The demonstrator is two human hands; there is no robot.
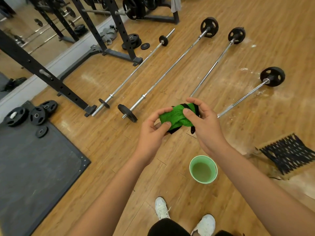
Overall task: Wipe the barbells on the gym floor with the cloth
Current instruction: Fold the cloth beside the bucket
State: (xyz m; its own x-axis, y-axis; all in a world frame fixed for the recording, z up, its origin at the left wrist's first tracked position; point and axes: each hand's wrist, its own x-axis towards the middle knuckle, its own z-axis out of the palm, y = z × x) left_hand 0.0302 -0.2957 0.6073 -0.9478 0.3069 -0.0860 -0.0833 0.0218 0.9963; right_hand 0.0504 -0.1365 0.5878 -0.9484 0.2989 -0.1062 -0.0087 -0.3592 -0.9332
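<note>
Both my hands hold a bunched green cloth with black trim at chest height above the wooden floor. My left hand pinches its left side between thumb and fingers. My right hand grips its right side. Several chrome barbells lie side by side on the floor beyond the cloth: a thin one with small plates, a long one, a third partly hidden behind my hands, and a fourth at the right.
A green bucket of cloudy water stands by my white shoes. Black rack posts and loose weight plates sit at the left beside a dark mat. A black mesh piece lies at the right.
</note>
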